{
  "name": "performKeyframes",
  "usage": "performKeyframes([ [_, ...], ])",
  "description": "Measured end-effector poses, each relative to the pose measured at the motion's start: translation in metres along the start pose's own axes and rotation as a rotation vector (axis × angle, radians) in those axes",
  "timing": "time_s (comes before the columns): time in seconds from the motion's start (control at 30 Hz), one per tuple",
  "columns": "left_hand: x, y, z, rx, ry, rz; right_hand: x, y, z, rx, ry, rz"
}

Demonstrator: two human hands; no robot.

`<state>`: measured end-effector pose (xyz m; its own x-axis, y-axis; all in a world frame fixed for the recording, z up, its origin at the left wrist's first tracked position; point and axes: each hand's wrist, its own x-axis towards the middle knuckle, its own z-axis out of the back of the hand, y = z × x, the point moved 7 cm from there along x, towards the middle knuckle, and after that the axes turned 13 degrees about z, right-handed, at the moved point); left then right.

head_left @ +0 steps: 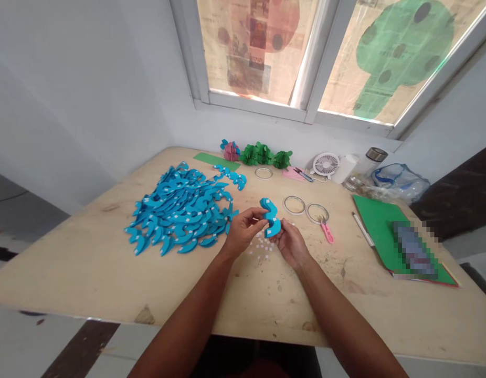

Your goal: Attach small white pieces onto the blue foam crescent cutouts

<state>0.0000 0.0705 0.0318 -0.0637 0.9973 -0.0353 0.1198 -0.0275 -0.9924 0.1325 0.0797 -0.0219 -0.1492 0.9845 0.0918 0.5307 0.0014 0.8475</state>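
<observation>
- Over the bench [89, 273], left hand [243, 231] and right hand [292, 244] both pinch a stack of blue paper crescents [270, 216].
- Just left, a pile of blue crescents [180, 210] lies spread.

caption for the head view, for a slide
Both hands, left and right, hold a blue paper stack beside a blue pile.

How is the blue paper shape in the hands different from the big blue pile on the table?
The blue paper piece is a small stack held up off the table between the left hand and right hand; the blue pile is many pieces spread flat and loose on the wooden table, left of the hands, untouched. Both are curved blue cutouts with small white squares.
</observation>
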Motion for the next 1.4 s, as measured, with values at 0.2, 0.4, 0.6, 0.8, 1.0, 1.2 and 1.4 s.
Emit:
performKeyframes([
  [0.2, 0.0, 0.002, -0.007, 0.097, 0.091, -0.024, 0.001, 0.005, -0.002, 0.001, 0.011, 0.027],
  [0.4, 0.0, 0.005, -0.01, 0.126, 0.142, -0.018, 0.001, 0.007, 0.002, -0.026, 0.009, 0.036],
  [0.6, -0.001, 0.005, -0.012, 0.184, 0.172, -0.038, 0.001, 0.007, 0.004, -0.03, -0.012, 0.012],
  [0.8, -0.001, 0.008, -0.013, 0.186, 0.205, -0.027, 0.002, 0.004, 0.006, -0.031, -0.021, 0.005],
  [1.0, -0.001, 0.01, -0.013, 0.181, 0.216, -0.011, 0.001, 0.005, 0.007, -0.056, -0.044, 0.012],
  [1.2, -0.001, 0.006, -0.012, 0.187, 0.196, -0.036, 0.002, 0.01, 0.008, -0.121, -0.077, 0.088],
  [1.4, -0.004, 0.002, -0.014, 0.307, 0.155, -0.057, 0.004, 0.027, 0.02, -0.387, -0.173, 0.318],
])
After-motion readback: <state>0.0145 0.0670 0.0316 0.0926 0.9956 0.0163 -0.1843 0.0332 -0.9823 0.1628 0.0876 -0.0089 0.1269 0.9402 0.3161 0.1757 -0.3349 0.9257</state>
